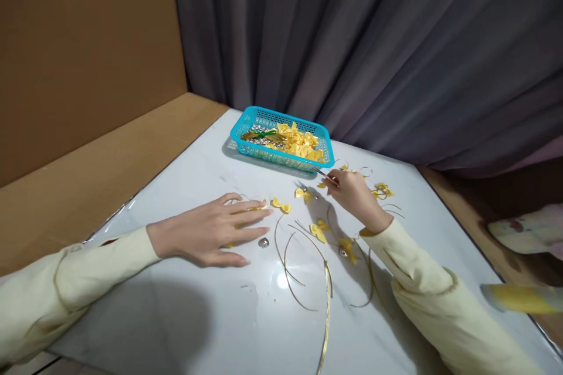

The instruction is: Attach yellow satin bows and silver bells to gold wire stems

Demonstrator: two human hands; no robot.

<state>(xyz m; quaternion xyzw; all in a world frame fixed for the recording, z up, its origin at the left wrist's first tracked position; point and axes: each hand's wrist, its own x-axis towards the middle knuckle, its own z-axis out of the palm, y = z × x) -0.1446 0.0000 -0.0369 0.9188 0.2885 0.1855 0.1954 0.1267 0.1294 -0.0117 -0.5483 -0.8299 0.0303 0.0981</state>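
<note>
My left hand (215,228) lies flat with its fingers spread on the tabletop, partly covering some yellow ribbon pieces. Just off its fingertips are a small silver jingle bell (263,242) and a yellow bow (280,205). My right hand (354,194) is closed around a slim, pointed metal tool (324,175), whose kind is mostly hidden by the fingers. The tool's tip points left, near the basket's front right corner. Between the hands lie another yellow bow (303,194), a bow with a bell (347,251) and several thin gold cords (327,304).
A blue plastic basket (281,158) at the table's back holds yellow bows (301,143), silver bells and a gold cord bundle with a green tie (265,134). More bows with cords (382,190) lie beyond my right hand. A grey curtain (308,29) hangs behind the white table (246,328).
</note>
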